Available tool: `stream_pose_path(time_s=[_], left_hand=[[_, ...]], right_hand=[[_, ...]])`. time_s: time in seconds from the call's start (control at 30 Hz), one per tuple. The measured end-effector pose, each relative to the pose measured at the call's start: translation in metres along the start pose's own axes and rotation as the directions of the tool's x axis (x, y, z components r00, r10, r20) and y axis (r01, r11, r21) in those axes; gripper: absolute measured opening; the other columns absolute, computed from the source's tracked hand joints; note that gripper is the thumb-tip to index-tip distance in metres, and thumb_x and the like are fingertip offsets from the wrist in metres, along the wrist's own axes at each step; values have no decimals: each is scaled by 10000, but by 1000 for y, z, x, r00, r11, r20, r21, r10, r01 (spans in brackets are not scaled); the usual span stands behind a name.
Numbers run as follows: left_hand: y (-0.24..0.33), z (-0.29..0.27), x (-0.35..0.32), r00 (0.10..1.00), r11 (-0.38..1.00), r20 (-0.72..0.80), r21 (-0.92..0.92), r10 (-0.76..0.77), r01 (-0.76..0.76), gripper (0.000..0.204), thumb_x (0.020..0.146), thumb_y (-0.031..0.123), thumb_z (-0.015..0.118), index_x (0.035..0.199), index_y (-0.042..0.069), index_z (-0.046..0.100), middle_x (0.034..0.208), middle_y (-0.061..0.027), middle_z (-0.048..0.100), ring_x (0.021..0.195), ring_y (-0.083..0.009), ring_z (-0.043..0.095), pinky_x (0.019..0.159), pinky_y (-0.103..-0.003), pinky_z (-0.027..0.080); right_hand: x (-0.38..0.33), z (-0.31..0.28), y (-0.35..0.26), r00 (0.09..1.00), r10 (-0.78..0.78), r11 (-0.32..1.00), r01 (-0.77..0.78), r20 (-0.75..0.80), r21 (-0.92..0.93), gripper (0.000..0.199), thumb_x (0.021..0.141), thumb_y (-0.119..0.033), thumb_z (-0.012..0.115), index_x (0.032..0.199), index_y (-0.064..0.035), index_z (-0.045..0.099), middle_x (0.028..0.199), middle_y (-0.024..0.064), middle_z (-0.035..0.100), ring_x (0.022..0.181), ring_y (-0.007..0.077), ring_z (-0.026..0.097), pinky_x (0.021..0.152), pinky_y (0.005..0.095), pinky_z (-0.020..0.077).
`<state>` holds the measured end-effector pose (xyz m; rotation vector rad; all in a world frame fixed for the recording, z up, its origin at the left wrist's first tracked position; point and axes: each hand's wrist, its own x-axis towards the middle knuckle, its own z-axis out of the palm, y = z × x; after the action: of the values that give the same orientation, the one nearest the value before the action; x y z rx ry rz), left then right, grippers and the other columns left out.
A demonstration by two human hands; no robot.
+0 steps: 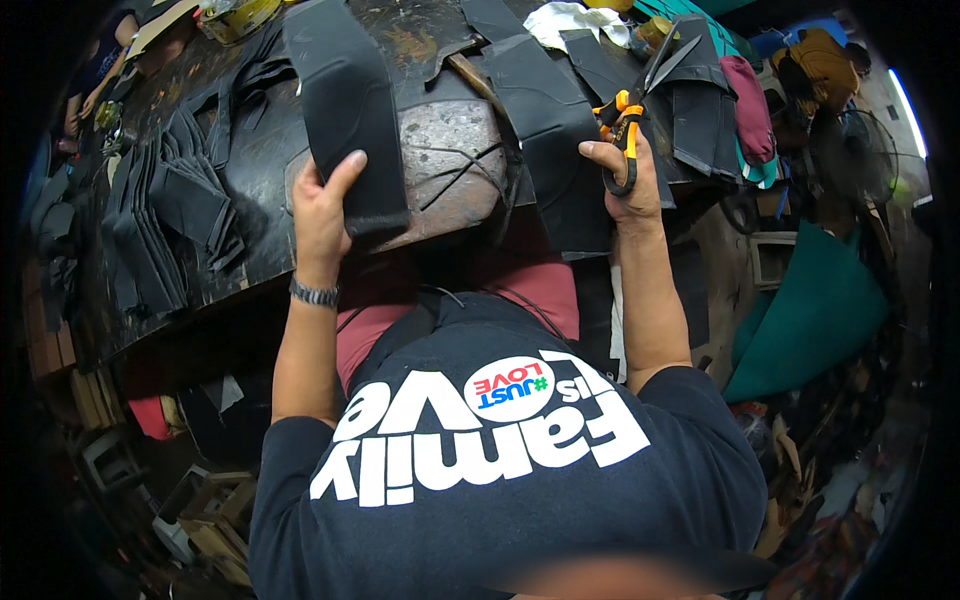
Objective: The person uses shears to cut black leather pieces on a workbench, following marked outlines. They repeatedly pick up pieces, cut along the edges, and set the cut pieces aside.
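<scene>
A long black sheet-material panel (345, 100) is gripped near its lower end by my left hand (322, 210), thumb on top and fingers underneath. It lies partly over a worn grey slab (455, 145) with thin dark cords across it. In my right hand (635, 185) is a pair of scissors (627, 125) with orange and black handles, its blades pointing up and away to the right. The blades look a little apart. Close by my right hand, another black panel (545, 100) hangs over the table's near edge.
Stacked black pieces (150, 220) lie on the dark table (260, 195) at left. A hammer (475, 80) rests past the slab. White cloth (580, 22) and a maroon roll (748, 108) are at the far right. Green sheet (810, 310) stands right of me; a person's arm (95, 95) shows far left.
</scene>
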<state>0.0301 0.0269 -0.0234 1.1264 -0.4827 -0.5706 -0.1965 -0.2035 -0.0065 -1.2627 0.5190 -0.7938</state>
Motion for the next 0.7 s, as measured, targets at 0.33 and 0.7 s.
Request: stream_pose_path(time_s=[0.33, 0.7], left_hand=[[-11, -31, -78, 999, 977, 7, -206, 48, -45, 468, 913, -4, 559, 1359, 79, 447, 1279, -71, 547, 1145, -166, 542, 1013, -308, 421], [-3, -37, -90, 992, 968, -78, -225, 97, -113, 558, 893, -32, 577, 1405, 59, 375, 1336, -96, 496, 1184, -177, 513, 1030, -315, 407]], right_hand=[[59, 37, -3, 985, -124, 992, 122, 117, 30, 379, 671, -13, 751, 1004, -18, 571, 831, 6, 568, 783, 104, 572, 754, 239, 454], [123, 104, 39, 988, -156, 955, 153, 10, -253, 446, 673, -107, 821, 1007, 29, 558, 813, 56, 598, 715, 128, 601, 681, 226, 480]])
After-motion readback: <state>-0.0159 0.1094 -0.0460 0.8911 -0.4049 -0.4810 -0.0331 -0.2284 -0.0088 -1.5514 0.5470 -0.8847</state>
